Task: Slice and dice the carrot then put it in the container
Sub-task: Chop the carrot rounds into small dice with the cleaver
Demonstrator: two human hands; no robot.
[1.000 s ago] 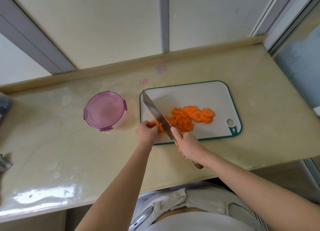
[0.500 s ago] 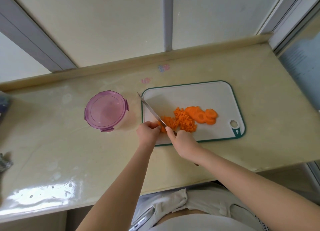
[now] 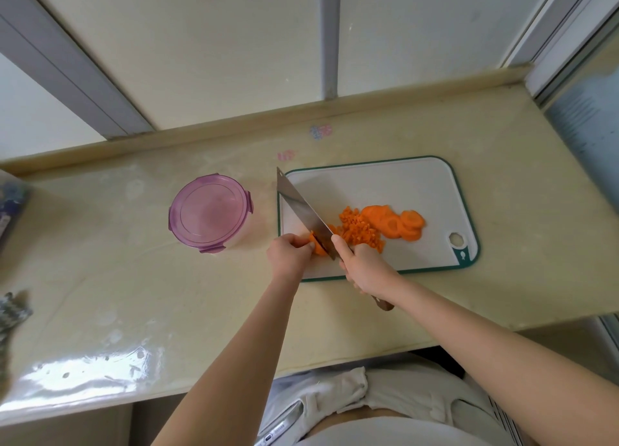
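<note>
one cream counter (image 3: 100, 261), lidded container (image 3: 209, 212) on it, pale wall (image 3: 234, 43)

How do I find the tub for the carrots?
Find the long cream counter, then the white cutting board on it. The container stands just left of the board. It alone is a round tub, purple on top.

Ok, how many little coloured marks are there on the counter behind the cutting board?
2. A bluish-pink mark sits near the counter's back edge; a pink mark lies just behind the cutting board's left corner. None seem hidden.
</note>
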